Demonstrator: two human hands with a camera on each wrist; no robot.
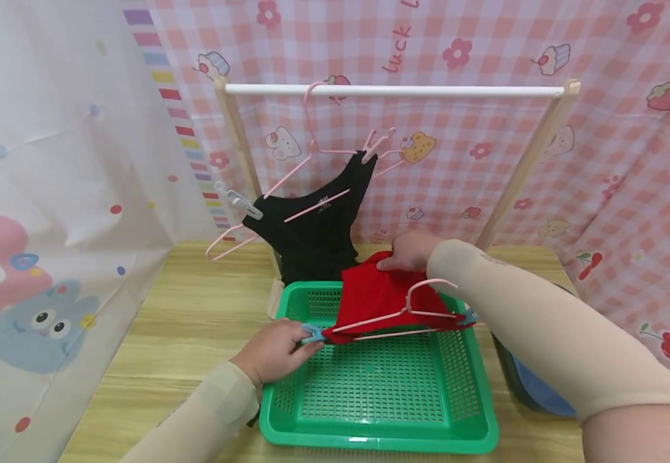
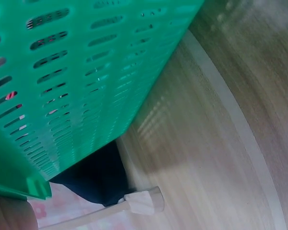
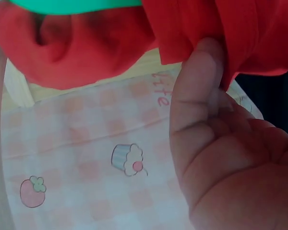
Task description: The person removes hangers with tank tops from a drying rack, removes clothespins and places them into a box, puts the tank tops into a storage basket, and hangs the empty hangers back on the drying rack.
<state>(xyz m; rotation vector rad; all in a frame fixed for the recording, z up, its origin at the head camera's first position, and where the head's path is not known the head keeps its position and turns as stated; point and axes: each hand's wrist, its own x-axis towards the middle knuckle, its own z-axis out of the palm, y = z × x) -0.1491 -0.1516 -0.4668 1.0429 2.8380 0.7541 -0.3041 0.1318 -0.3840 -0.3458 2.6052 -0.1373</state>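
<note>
A red garment [image 1: 378, 296] lies over the far part of a green basket [image 1: 370, 442], clipped to a pink hanger [image 1: 408, 305]. With thumb and fingers my left hand [image 1: 277, 350] pinches the light-blue clothespin [image 1: 313, 332] at the garment's left corner. Another blue clothespin [image 1: 469, 316] sits at the right corner, close to my right forearm. My right hand [image 1: 413, 252] grips the garment's far edge. In the right wrist view a finger of that hand [image 3: 197, 91] presses into the red cloth [image 3: 182, 28]. The left wrist view shows mostly the basket's side [image 2: 72, 72].
A black tank top [image 1: 326, 235] hangs on another pink hanger [image 1: 310, 151] from the white rod [image 1: 398, 90] of a wooden rack, held by a grey clothespin [image 1: 245, 204] and a pink clothespin [image 1: 374, 145]. Right of the basket, partly under my forearm, stands a blue container [image 1: 537, 386].
</note>
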